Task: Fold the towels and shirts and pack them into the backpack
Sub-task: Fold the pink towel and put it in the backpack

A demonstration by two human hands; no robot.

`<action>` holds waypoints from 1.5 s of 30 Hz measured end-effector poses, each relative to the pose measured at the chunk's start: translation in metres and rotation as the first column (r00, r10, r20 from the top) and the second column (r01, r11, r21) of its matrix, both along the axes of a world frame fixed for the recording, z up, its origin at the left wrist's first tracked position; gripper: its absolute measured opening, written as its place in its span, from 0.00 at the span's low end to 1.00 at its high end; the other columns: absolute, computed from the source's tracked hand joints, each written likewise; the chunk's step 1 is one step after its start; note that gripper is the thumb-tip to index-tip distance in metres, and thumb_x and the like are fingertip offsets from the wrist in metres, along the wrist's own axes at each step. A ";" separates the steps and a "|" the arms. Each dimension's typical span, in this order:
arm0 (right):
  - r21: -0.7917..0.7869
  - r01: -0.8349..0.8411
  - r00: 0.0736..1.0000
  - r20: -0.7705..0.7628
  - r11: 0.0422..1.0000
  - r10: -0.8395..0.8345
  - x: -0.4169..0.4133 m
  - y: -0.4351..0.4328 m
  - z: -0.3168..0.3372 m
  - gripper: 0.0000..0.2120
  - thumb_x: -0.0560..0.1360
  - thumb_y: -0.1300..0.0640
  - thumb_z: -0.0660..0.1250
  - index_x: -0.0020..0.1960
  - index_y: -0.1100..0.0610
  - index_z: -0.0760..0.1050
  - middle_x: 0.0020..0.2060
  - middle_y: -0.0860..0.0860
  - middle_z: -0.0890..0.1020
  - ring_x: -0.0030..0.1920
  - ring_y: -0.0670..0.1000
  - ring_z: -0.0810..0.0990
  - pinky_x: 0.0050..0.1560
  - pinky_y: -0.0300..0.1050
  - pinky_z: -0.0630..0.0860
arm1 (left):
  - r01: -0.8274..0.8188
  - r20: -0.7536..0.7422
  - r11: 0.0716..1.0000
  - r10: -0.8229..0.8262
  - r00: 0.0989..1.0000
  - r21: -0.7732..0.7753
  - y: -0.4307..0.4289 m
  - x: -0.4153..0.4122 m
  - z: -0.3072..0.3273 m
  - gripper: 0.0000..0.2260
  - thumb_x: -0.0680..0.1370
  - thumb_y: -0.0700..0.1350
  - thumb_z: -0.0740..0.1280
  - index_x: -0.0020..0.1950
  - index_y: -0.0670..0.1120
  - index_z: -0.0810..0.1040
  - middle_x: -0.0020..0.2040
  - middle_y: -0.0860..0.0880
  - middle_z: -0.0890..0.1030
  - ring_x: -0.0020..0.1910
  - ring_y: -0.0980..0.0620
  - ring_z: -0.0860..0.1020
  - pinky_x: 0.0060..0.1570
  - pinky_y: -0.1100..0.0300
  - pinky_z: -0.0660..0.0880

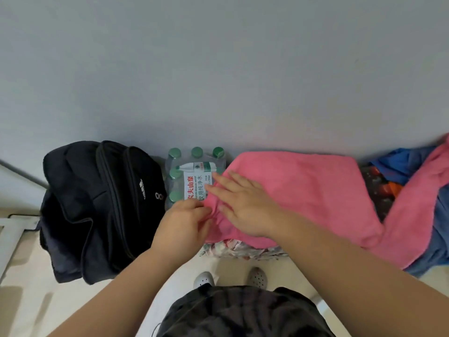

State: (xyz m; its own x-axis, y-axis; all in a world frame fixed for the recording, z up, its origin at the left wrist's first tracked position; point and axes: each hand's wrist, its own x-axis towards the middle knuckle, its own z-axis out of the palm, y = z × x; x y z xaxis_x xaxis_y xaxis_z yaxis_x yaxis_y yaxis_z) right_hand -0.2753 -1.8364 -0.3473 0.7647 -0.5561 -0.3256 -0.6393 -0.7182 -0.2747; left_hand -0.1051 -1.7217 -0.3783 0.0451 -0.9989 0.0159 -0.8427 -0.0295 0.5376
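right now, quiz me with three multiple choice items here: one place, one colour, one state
1. Where is the pack of water bottles? A) between the black backpack and the pink towel B) inside the backpack C) on top of the backpack
2. What colour are the bottle caps? A) red B) green C) white
3. What is the right hand doing? A) lying flat on the pink towel B) gripping a strap C) lifting a bottle
1 A, backpack on one side, towel on the other; 2 B, green tops show; 3 A, straight fingers on the cloth.
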 end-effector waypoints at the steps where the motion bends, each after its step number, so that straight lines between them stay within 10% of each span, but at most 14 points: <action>1: -0.003 -0.015 1.000 -0.013 1.000 0.015 0.003 0.000 -0.003 0.25 0.84 0.44 0.50 0.80 0.38 0.51 0.81 0.40 0.48 0.81 0.51 0.45 0.78 0.54 0.46 | 0.019 0.007 1.000 -0.019 1.000 -0.010 0.003 0.000 -0.002 0.13 0.75 0.53 0.63 0.51 0.51 0.85 0.50 0.54 0.82 0.46 0.46 0.79 0.47 0.52 0.79; 7: -0.146 0.087 0.982 0.178 0.985 -0.060 -0.014 0.007 -0.017 0.21 0.78 0.42 0.57 0.63 0.49 0.80 0.62 0.49 0.80 0.64 0.54 0.73 0.65 0.57 0.70 | -0.186 -0.198 0.982 0.188 0.962 0.030 0.003 0.002 0.000 0.12 0.78 0.46 0.67 0.62 0.50 0.81 0.52 0.50 0.83 0.50 0.49 0.79 0.52 0.54 0.77; 20: -0.072 0.100 0.951 0.301 0.992 -0.074 0.006 0.013 -0.010 0.17 0.70 0.53 0.70 0.59 0.52 0.83 0.42 0.50 0.80 0.45 0.55 0.77 0.47 0.49 0.75 | 0.045 -0.036 0.990 -0.040 0.999 0.131 -0.019 0.014 0.001 0.09 0.70 0.48 0.65 0.40 0.46 0.83 0.40 0.51 0.77 0.41 0.47 0.77 0.40 0.51 0.76; 28: 0.075 0.204 0.923 0.317 0.976 -0.217 0.015 0.015 0.010 0.18 0.69 0.48 0.75 0.58 0.49 0.82 0.41 0.46 0.84 0.44 0.50 0.81 0.46 0.48 0.78 | -0.265 -0.509 0.942 0.335 0.793 0.207 -0.019 0.012 0.006 0.05 0.75 0.48 0.74 0.39 0.51 0.82 0.34 0.53 0.84 0.36 0.52 0.82 0.41 0.55 0.79; 34: 0.045 0.312 0.805 0.517 0.949 -0.289 0.019 0.002 0.021 0.07 0.77 0.51 0.69 0.52 0.49 0.85 0.25 0.38 0.73 0.30 0.40 0.72 0.35 0.43 0.70 | -0.267 -0.688 0.954 0.284 0.668 0.134 -0.030 0.007 0.028 0.07 0.74 0.52 0.76 0.42 0.51 0.83 0.34 0.49 0.82 0.31 0.51 0.75 0.33 0.52 0.74; 39: 0.200 0.359 0.735 0.542 0.912 -0.408 0.030 -0.016 0.028 0.12 0.77 0.56 0.66 0.58 0.51 0.83 0.42 0.43 0.86 0.42 0.43 0.83 0.50 0.48 0.80 | -0.240 -0.500 0.948 0.315 0.807 0.210 -0.020 0.008 0.018 0.07 0.73 0.48 0.75 0.38 0.48 0.81 0.34 0.47 0.80 0.31 0.49 0.74 0.37 0.48 0.76; 45: 0.300 0.373 0.672 0.566 0.878 -0.479 0.049 -0.049 0.030 0.12 0.71 0.58 0.67 0.53 0.52 0.84 0.44 0.47 0.86 0.45 0.50 0.85 0.55 0.53 0.80 | -0.441 -0.421 0.861 0.508 0.752 0.252 -0.003 0.000 0.022 0.08 0.72 0.44 0.72 0.36 0.47 0.74 0.30 0.51 0.71 0.30 0.54 0.67 0.32 0.58 0.65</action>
